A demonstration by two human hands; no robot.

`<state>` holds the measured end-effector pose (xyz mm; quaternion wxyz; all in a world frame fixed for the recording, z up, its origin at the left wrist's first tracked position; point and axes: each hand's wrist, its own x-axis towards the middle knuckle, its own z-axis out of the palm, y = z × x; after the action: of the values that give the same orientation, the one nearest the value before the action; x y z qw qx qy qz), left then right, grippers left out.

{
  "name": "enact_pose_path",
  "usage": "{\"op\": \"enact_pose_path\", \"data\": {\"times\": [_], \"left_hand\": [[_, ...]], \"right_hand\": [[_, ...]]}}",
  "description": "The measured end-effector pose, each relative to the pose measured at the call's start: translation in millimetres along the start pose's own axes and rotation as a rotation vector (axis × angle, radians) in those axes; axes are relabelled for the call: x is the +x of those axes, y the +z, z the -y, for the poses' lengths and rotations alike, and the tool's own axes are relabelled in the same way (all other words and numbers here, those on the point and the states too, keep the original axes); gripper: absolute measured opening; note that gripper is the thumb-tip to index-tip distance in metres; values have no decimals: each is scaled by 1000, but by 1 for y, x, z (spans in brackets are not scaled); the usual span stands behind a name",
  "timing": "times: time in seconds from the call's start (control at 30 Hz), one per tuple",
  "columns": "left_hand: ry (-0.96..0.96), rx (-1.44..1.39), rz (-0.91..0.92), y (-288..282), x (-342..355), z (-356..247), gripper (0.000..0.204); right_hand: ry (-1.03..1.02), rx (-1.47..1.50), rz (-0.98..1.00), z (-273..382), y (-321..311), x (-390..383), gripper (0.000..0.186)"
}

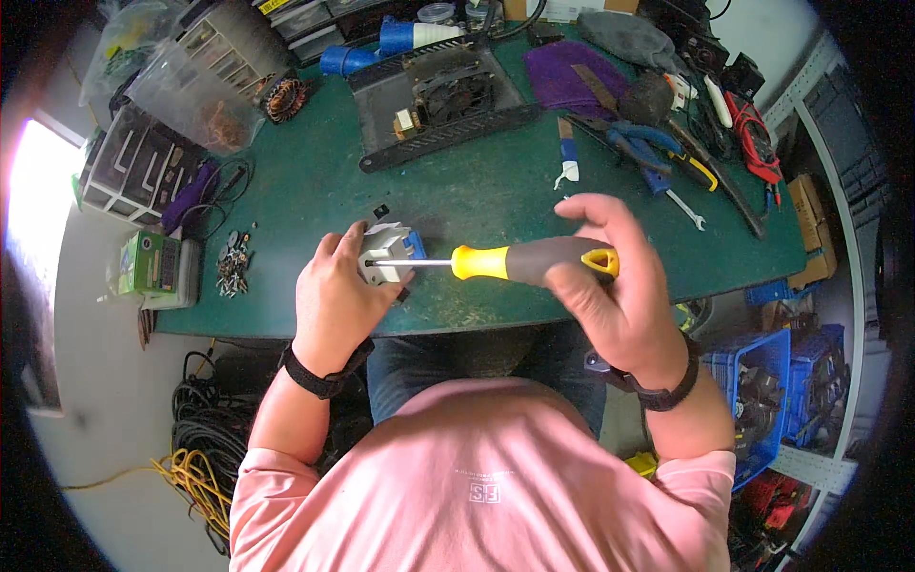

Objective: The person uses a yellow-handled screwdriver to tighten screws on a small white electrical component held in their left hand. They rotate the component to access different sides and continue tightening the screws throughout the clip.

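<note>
My left hand (pixel 338 286) grips a small white block (pixel 386 246) with a blue part at its right side, near the desk's front edge. My right hand (pixel 620 300) holds a screwdriver (pixel 534 262) by its yellow and dark handle, thumb on the near side and index finger curled beyond the handle's end. The metal shaft (pixel 429 262) lies level, pointing left, its tip at the block's face. A small black piece (pixel 381 211) lies just beyond the block. To the left of my left hand is a pile of screws and small parts (pixel 232 265).
The green desk (pixel 267 181) carries an open black casing with a fan (pixel 438 100), pliers (pixel 639 143), a wrench (pixel 686 210), a purple cloth (pixel 562 76), drawer units (pixel 138 162) and a green box (pixel 150 260). Blue crates (pixel 762 391) stand at lower right, coiled cables (pixel 200 429) at lower left.
</note>
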<state>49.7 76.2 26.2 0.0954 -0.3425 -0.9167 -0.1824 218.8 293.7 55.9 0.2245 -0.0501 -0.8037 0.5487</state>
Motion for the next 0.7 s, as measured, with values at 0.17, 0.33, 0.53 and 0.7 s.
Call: {"op": "enact_pose_path", "data": {"times": [0.17, 0.33, 0.53, 0.7], "left_hand": [[3, -11, -2, 2, 2, -2, 65], [-11, 4, 11, -1, -1, 0, 65], [-1, -50, 24, -2, 0, 0, 68], [34, -242, 13, -8, -4, 6, 71]], "right_hand": [[-100, 21, -98, -1, 6, -2, 46], [-131, -160, -8, -12, -4, 3, 44], [80, 115, -24, -5, 2, 2, 43], [20, 145, -102, -15, 7, -1, 45]]}}
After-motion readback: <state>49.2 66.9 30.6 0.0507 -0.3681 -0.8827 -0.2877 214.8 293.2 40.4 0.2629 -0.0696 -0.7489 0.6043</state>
